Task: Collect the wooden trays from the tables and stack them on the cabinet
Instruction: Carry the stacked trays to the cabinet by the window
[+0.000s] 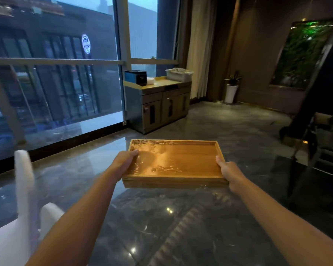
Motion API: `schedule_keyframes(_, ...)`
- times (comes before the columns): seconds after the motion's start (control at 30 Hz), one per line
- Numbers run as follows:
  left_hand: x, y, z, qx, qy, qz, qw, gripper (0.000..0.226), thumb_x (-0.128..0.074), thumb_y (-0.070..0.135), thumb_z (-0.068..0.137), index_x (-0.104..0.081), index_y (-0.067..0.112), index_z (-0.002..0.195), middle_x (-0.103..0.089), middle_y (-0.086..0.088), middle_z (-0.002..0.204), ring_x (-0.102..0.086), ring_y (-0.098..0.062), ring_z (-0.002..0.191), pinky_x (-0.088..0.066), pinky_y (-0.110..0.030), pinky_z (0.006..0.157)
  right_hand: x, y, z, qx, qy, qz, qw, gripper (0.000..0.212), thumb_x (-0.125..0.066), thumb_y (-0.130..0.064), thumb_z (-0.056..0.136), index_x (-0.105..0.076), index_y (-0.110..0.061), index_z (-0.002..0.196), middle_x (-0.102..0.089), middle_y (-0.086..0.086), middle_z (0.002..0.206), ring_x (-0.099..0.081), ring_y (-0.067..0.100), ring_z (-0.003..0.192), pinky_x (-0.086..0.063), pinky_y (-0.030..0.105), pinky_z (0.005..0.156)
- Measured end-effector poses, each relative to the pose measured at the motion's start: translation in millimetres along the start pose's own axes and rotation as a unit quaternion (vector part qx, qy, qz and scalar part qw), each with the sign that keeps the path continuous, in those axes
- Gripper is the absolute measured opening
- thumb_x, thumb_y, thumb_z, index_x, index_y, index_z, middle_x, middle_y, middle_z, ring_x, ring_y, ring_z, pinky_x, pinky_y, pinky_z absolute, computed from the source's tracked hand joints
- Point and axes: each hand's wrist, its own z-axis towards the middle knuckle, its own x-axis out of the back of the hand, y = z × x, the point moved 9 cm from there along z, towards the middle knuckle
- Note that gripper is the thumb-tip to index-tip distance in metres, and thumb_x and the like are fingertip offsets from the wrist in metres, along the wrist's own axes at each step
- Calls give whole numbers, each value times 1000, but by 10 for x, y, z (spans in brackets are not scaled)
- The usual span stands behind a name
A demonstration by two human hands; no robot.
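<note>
Trays [174, 164], wooden and apparently more than one stacked, are carried in the air above the glossy floor [181, 217], held level in front of the person. Clear film appears to cover the top tray. The long axis runs left to right across the view.

Left hand [123, 162] clasps the left short end, thumb laid over the rim, remaining fingers hidden beneath. Right hand [229, 169] clasps the right short end in the same manner, thumb on top. Both are clamped on the stack; both arms are extended forward, nearly straight, at similar reach.

Cabinet [158, 104] stands ahead and slightly left of the stack's centre, against the window [56, 73], well apart from the trays. Its yellow top surface [160, 82] carries a dark box [136, 77] at the left and a white container [179, 74] at the right; the bare strip lies between them.

Judgement: transport stage. The coming placement turns on the gap between box and container; the stack's long axis may need aligning with that strip.

A potted plant [232, 89] stands right of the cabinet.
</note>
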Motion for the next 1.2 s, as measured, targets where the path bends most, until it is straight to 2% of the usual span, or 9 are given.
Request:
schedule_keyframes(0.1, -511, 244, 269, 2, -6, -2, 1000, 51, -45, 35, 95, -49, -2, 129, -58, -17, 126, -57, -29, 105, -40, -35, 91, 349, 25, 486, -7, 11, 1, 1000, 61, -39, -44, 95, -42, 4, 133, -51, 19, 132, -50, 34, 119, -40, 41, 97)
schedule_keyframes(0.17, -813, 363, 524, 2, -11, -3, 1000, 48, -45, 34, 95, -51, -2, 126, -64, -13, 107, -57, -23, 85, -42, -28, 76, 513, 37, 833, -8, 21, 4, 1000, 62, -39, -44, 95, -42, 4, 134, -51, 19, 133, -50, 34, 119, -41, 41, 96)
schedule_keyframes(0.23, -1097, 469, 817, 4, -12, -4, 1000, 40, -44, 31, 96, -54, 1, 120, -57, -4, 81, -51, -14, 66, -37, -22, 59, 612, 50, 1225, -12, 27, 10, 1000, 61, -39, -44, 95, -42, 3, 134, -50, 19, 133, -50, 34, 119, -41, 39, 93)
schedule_keyframes(0.27, -1225, 530, 956, 3, -10, 0, 1000, 36, -44, 30, 97, -53, 3, 119, -54, -3, 79, -48, -12, 63, -35, -22, 56, 637, 55, 1425, -17, 27, 14, 999, 61, -39, -44, 95, -41, 3, 134, -50, 19, 133, -50, 34, 119, -41, 38, 91)
schedule_keyframes(0.4, -1726, 704, 1772, 4, -11, 13, 1000, 46, -44, 31, 96, -51, -4, 126, -54, -6, 87, -51, -18, 77, -34, -30, 78, 639, 40, 2346, -28, 27, 15, 999, 61, -38, -44, 95, -40, 2, 135, -50, 18, 132, -49, 33, 119, -38, 35, 85)
schedule_keyframes(0.53, -2179, 908, 2792, 13, -18, 10, 1000, 48, -45, 33, 95, -52, -4, 124, -57, -10, 95, -55, -23, 86, -40, -38, 88, 569, -161, 3338, -37, 21, 10, 999, 60, -39, -44, 95, -44, 2, 132, -52, 18, 130, -51, 33, 117, -39, 36, 86)
schedule_keyframes(0.67, -2556, 1287, 3777, 12, -21, 10, 1000, 49, -46, 34, 95, -55, -7, 121, -58, -14, 95, -55, -27, 89, -38, -36, 83, 568, -585, 4331, -37, 15, 12, 999, 59, -41, -44, 94, -49, 4, 128, -57, 19, 127, -54, 33, 115, -44, 44, 100)
schedule_keyframes(0.9, -3228, 1888, 5161, 1, -22, 6, 1000, 47, -43, 31, 96, -54, -7, 121, -57, -9, 86, -51, -23, 85, -35, -33, 81, 617, -1101, 5969, -27, 7, 2, 1000, 56, -39, -41, 96, -47, 4, 129, -55, 19, 129, -53, 33, 117, -43, 37, 90)
schedule_keyframes(1.2, -4188, 2600, 7323, 15, 22, 14, 1000, 48, -42, 33, 97, -49, -2, 129, -57, -19, 125, -53, -35, 117, -37, -38, 98, 425, -1723, 8644, -9, -37, 6, 999, 55, -40, -41, 95, -51, 5, 124, -56, 18, 128, -52, 34, 118, -39, 41, 102)
